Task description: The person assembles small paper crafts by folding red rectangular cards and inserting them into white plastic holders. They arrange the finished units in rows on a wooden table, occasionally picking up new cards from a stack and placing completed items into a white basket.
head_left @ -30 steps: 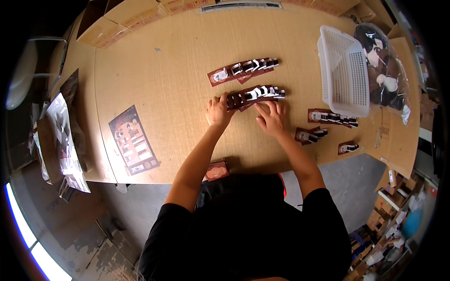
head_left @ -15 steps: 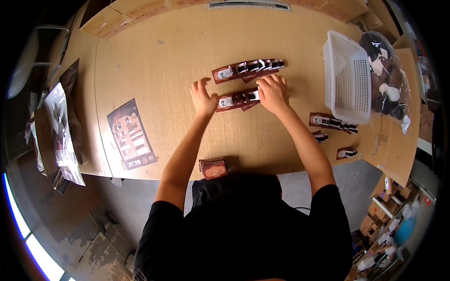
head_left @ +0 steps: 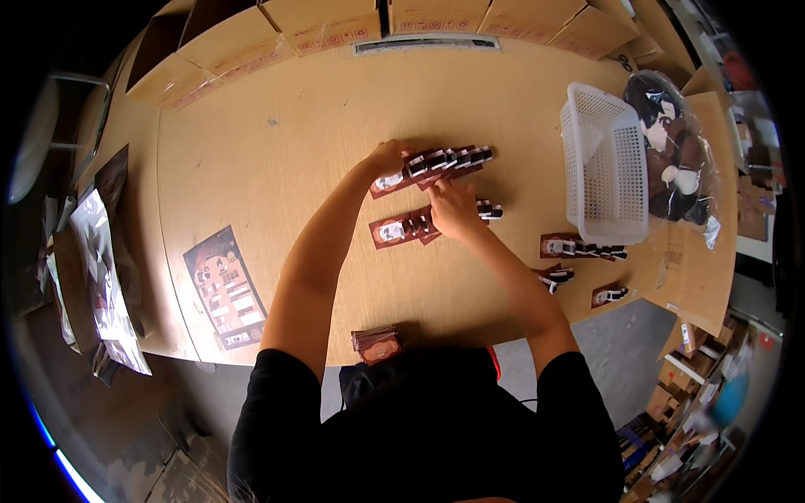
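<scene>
Two fanned rows of dark red backing cards with small black-and-white pieces on them lie mid-table. At the left end of the far row [head_left: 451, 163], my left hand [head_left: 388, 158] bends its fingers round the cards' far edge; its fingertips are partly hidden. My right hand [head_left: 454, 210] reaches over the near row [head_left: 392, 230] and covers its middle. Its bunched fingers meet the near edge of the far row. Close to the table's front edge stands a stack of dark red cards [head_left: 376, 344].
A white perforated basket [head_left: 573, 159] stands on the right beside a bagged doll-like item [head_left: 671, 151]. Smaller card groups [head_left: 583, 249] lie below it. A printed sheet [head_left: 225, 289] is at left, near silvery bags [head_left: 101, 281]. Cardboard boxes [head_left: 327, 25] line the far edge.
Both hands have gone from the near row to the far row, the left onto its left end and the right to its near edge. The whole view has shifted, showing more of the boxes.
</scene>
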`<action>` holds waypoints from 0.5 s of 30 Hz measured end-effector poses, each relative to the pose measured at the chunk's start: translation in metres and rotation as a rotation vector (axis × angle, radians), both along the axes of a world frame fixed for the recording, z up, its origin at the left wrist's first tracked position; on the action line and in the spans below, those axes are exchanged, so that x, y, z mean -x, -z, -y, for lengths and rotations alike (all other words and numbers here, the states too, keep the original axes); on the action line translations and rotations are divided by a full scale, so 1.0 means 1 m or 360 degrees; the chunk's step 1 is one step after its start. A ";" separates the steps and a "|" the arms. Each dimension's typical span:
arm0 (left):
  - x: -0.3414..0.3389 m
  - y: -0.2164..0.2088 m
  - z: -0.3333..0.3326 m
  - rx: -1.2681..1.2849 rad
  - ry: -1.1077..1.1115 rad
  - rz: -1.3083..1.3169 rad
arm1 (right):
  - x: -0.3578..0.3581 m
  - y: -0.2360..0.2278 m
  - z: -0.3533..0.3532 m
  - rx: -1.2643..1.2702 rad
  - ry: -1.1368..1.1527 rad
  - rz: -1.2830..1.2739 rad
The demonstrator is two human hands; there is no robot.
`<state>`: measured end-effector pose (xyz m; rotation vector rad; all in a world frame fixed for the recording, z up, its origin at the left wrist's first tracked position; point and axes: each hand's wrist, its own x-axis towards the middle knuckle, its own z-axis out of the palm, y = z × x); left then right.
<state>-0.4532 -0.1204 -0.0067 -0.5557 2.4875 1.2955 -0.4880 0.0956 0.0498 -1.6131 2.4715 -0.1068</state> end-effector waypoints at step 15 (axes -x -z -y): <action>-0.027 -0.027 0.024 -0.0159 -0.0201 -0.0456 | 0.013 0.004 -0.013 0.0101 -0.0011 0.0093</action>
